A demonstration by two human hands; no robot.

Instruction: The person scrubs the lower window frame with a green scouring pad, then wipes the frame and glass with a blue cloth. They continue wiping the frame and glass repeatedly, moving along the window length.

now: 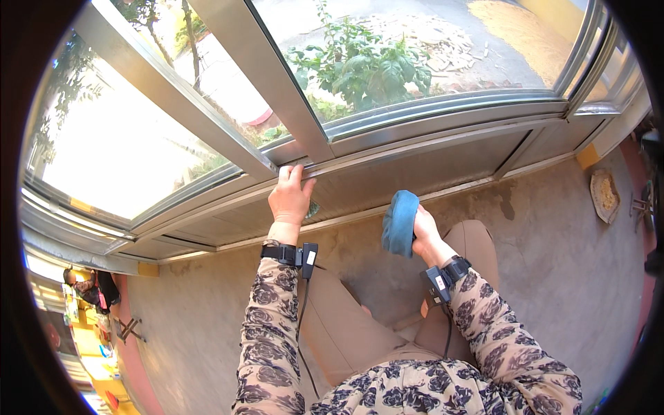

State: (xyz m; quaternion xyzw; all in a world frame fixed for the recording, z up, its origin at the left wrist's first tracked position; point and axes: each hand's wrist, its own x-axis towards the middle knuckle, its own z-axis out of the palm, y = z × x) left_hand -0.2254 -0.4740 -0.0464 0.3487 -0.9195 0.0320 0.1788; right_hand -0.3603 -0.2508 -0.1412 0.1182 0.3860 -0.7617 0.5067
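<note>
My right hand (pixel 426 234) is closed around a folded blue cloth (pixel 402 223), held up above my knee and apart from the window. The cloth hides part of my fingers. My left hand (pixel 290 197) touches the lower metal rail (pixel 373 151) of a sliding window, its fingertips on the track and its thumb spread to the side. Just above those fingers, two upright sash frames (pixel 270 78) stand with a narrow gap between them. Glass panes fill the frames to the left and right.
Metal panels (pixel 415 163) run below the rail to the concrete floor (pixel 207 311). A shallow tray of grain (pixel 605 197) lies on the right. At far left are a folding stool (pixel 128 330) and another person (pixel 96 290). Outside grows a leafy plant (pixel 363 67).
</note>
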